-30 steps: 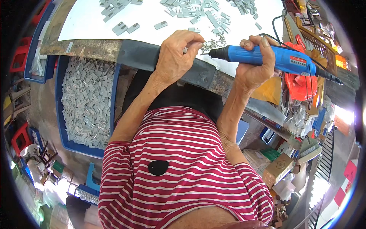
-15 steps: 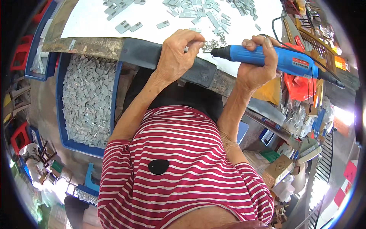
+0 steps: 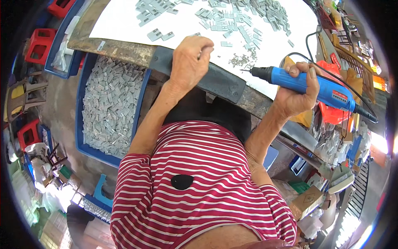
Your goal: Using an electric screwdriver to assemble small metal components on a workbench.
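My right hand (image 3: pixel 299 93) is wrapped round a blue electric screwdriver (image 3: pixel 286 78) with a black nose and a cable at its back end. The thin bit points left, just below a scatter of small screws (image 3: pixel 244 59) on the white sheet. My left hand (image 3: pixel 188 62) is closed over the bench's front edge, thumb and fingers curled together; whatever they hold is hidden. Beyond it, two small grey rectangular pieces (image 3: pixel 161 35) with holes lie on the sheet. More grey pieces (image 3: pixel 232 20) spread and pile up farther back.
A blue crate (image 3: pixel 80 120) full of similar grey pieces stands left of my legs. The white sheet (image 3: pixel 118 25) covers the worn bench top (image 3: pixel 124 53). Red stools (image 3: pixel 40 43) are at far left. The screwdriver's cable (image 3: pixel 309 41) loops at right, near a red plastic bag (image 3: pixel 331 114).
My left hand has drawn away from the screwdriver's bit, so the gap between them is wider. The screwdriver stays in my right hand. The whole view has shifted slightly.
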The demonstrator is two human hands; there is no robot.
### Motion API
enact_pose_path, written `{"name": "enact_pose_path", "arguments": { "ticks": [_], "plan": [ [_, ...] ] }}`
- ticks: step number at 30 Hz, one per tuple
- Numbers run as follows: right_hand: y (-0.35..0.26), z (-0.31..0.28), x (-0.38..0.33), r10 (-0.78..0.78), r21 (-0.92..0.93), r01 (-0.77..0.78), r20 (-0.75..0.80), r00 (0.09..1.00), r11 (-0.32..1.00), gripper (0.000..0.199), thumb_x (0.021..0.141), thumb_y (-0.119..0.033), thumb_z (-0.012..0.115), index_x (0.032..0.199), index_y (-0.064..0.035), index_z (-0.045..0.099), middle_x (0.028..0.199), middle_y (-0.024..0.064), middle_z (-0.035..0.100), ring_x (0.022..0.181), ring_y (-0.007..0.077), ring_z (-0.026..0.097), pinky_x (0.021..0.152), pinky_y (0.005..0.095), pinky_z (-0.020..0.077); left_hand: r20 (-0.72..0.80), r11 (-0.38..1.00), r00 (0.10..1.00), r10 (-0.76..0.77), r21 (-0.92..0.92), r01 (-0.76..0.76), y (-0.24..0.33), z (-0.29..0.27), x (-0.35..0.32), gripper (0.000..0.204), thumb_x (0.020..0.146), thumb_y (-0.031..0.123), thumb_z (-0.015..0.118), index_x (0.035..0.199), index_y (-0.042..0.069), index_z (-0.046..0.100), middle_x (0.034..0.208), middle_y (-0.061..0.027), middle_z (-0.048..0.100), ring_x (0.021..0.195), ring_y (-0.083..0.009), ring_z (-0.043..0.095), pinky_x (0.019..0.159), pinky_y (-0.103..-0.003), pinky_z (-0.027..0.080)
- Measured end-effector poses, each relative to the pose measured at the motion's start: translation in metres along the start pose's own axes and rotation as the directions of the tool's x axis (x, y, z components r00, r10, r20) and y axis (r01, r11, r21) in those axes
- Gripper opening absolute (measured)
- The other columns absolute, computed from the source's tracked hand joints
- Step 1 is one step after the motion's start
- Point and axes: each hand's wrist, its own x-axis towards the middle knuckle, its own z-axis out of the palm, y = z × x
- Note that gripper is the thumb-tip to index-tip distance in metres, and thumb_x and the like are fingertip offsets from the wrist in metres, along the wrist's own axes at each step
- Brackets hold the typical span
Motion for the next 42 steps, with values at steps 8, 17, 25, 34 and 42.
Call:
{"name": "enact_pose_path", "arguments": {
  "ticks": [8, 17, 25, 34, 42],
  "plan": [
    [-0.003, -0.008, 0.000, -0.023, 0.009, 0.024, -0.025, 0.999, 1.000, 0.017, 0.077, -0.008, 0.057, 0.093, -0.0042, 0.051, 0.074, 0.0110, 0.057, 0.062, 0.0184, 0.050, 0.063, 0.0334, 0.0378, -0.039, 0.964, 0.997, 0.073, 0.259, -0.060, -0.021, -0.010, 0.020, 0.009, 0.072, 0.003, 0.058, 0.081, 0.003, 0.061, 0.081, -0.0122, 0.057, 0.079, -0.0311, 0.051, 0.071, -0.038, 0.042],
    [-0.006, -0.020, 0.004, -0.015, 0.047, 0.018, -0.055, 0.998, 0.999, 0.019, 0.078, -0.008, 0.057, 0.095, -0.0060, 0.049, 0.075, 0.0109, 0.058, 0.062, 0.0186, 0.050, 0.064, 0.0340, 0.0391, 0.101, 0.907, 0.990, 0.095, 0.401, -0.128, -0.021, 0.004, 0.029, 0.014, 0.072, 0.003, 0.060, 0.085, 0.001, 0.061, 0.088, -0.0132, 0.057, 0.086, -0.0300, 0.050, 0.076, -0.037, 0.041],
    [-0.003, -0.016, 0.007, -0.050, 0.087, 0.061, -0.124, 0.991, 0.994, 0.029, 0.073, 0.000, 0.059, 0.099, -0.0005, 0.045, 0.068, 0.0163, 0.058, 0.053, 0.0209, 0.052, 0.054, 0.0333, 0.0443, 0.217, 0.946, 0.961, 0.171, 0.236, -0.221, -0.010, 0.040, 0.031, 0.015, 0.072, 0.004, 0.061, 0.086, 0.001, 0.060, 0.085, -0.0125, 0.056, 0.085, -0.0295, 0.050, 0.078, -0.037, 0.041],
    [-0.001, -0.014, 0.006, -0.030, -0.029, 0.029, -0.021, 0.999, 0.999, 0.022, 0.077, -0.008, 0.056, 0.097, -0.0045, 0.048, 0.075, 0.0134, 0.059, 0.061, 0.0192, 0.051, 0.065, 0.0355, 0.0407, 0.247, 0.949, 0.959, 0.136, 0.247, -0.198, -0.014, 0.031, 0.029, 0.011, 0.072, 0.004, 0.061, 0.082, -0.001, 0.057, 0.080, -0.0123, 0.054, 0.080, -0.0289, 0.052, 0.074, -0.037, 0.043],
    [0.011, 0.015, 0.016, -0.045, -0.100, 0.051, 0.061, 0.997, 0.994, 0.023, 0.077, -0.008, 0.057, 0.097, -0.0007, 0.048, 0.073, 0.0142, 0.058, 0.059, 0.0199, 0.050, 0.062, 0.0359, 0.0414, 0.267, 0.962, 0.955, 0.128, 0.202, -0.185, -0.012, 0.021, 0.018, 0.010, 0.072, 0.004, 0.060, 0.080, 0.000, 0.056, 0.077, -0.0117, 0.053, 0.076, -0.0280, 0.053, 0.069, -0.036, 0.044]
  ]
}}
